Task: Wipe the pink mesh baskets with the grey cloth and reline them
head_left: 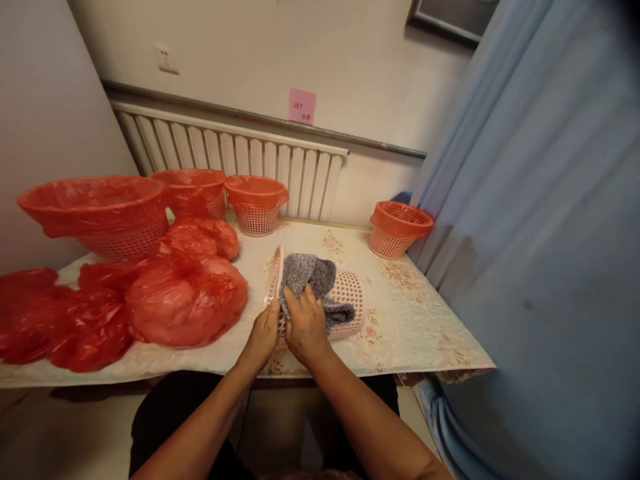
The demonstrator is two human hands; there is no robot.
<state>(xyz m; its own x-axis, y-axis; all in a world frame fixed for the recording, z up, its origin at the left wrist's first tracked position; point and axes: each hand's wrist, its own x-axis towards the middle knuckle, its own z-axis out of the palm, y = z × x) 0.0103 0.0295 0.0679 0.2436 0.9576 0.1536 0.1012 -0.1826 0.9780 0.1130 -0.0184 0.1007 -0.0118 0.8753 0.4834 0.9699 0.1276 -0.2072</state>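
A pale pink plastic basket (353,293) with a pattern of holes lies on its side on the table in front of me. My left hand (263,333) grips its rim at the left end, the thumb on top and the other fingers out of sight. A grey knitted cloth (300,270) is draped over the basket's outer side, with a darker fold towards the right. My right hand (306,327) presses on this cloth against the basket, fingers spread and pointing forward. Nothing shows clasped in the right hand.
Several pink baskets lined with red bags, such as one basket (257,217), stand along the back. Filled red plastic bags (187,293) lie at the left. Another lined basket (393,240) stands at the back right, beside a blue curtain (525,233). A floral cloth (420,327) covers the table.
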